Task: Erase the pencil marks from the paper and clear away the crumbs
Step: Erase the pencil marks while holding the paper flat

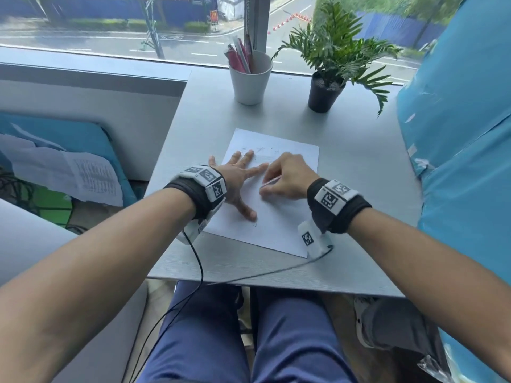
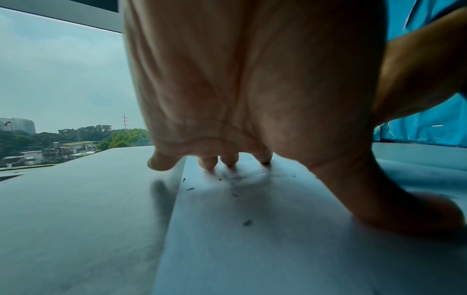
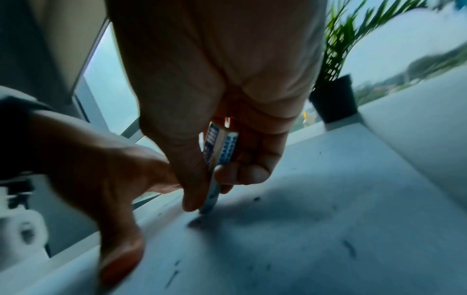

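Paper: white sheet of paper lies flat on the grey table, long axis running away from the person, skewed slightly.
Left hand: left hand is spread flat, straight fingers pressing the sheet's left part.
Right hand: right hand pinches a sleeved eraser, tip down on the sheet.
Key relation: eraser tip touches the paper just right of the left index finger.
Remaining marks: faint pencil marks lie just beyond both hands, toward the far edge.
Crumbs: dark eraser crumbs are scattered under the left palm; I judge sweeping not yet begun.
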Available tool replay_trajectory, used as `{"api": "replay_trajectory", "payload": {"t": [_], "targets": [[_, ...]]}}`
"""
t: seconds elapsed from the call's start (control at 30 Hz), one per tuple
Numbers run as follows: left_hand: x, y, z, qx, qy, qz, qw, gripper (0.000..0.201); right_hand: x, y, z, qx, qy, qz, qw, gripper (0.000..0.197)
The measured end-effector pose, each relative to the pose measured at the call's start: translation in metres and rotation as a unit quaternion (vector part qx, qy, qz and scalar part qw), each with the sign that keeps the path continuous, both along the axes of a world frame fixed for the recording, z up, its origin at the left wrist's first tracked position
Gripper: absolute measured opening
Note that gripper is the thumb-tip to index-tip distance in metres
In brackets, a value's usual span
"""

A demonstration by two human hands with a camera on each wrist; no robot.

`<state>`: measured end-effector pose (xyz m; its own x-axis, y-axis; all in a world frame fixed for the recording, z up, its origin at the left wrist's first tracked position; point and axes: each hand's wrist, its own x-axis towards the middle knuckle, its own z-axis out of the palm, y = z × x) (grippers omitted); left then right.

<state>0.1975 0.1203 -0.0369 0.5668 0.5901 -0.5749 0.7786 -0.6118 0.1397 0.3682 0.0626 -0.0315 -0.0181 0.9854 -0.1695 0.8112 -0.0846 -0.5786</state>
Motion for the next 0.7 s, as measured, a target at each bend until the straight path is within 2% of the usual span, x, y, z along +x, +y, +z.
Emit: {"api": "replay_trajectory", "payload": {"t": [0.07,0.17,0.27,0.3,0.43,0.53,0.63,0.7], "targets": [[0.000,0.000,-0.001,0.002,-0.002,-0.003,1.000,0.139,0.002,-0.002,0.002,-0.014,0.000,0.011,1.000,0.015],[0.000,-0.001,-0.002,0.009,-0.005,0.000,1.000,0.138,0.013,0.004,0.002,0.012,0.011,-0.065,0.998,0.015],[-0.001,0.000,-0.001,0.008,-0.003,-0.008,1.000,0.138,-0.002,-0.007,0.001,-0.012,0.003,0.020,1.000,0.014],[-0.001,0.000,-0.001,0.006,-0.007,-0.010,1.000,0.138,0.000,-0.008,0.002,-0.016,0.004,0.026,1.000,0.014],[-0.006,-0.001,-0.005,0.009,-0.027,-0.010,1.000,0.135,0.032,0.010,0.002,0.022,-0.036,-0.103,0.994,0.014],[-0.014,-0.002,-0.005,0.016,-0.021,-0.023,0.999,0.129,0.038,0.004,-0.012,-0.007,-0.030,-0.119,0.992,0.016],[-0.021,0.001,0.002,0.091,0.037,-0.032,0.995,0.118,0.040,0.002,-0.015,-0.028,-0.017,-0.114,0.993,0.017],[-0.018,-0.008,0.008,0.159,0.032,-0.081,0.983,0.106,0.040,0.004,-0.011,-0.029,-0.012,-0.108,0.994,0.015]]}}
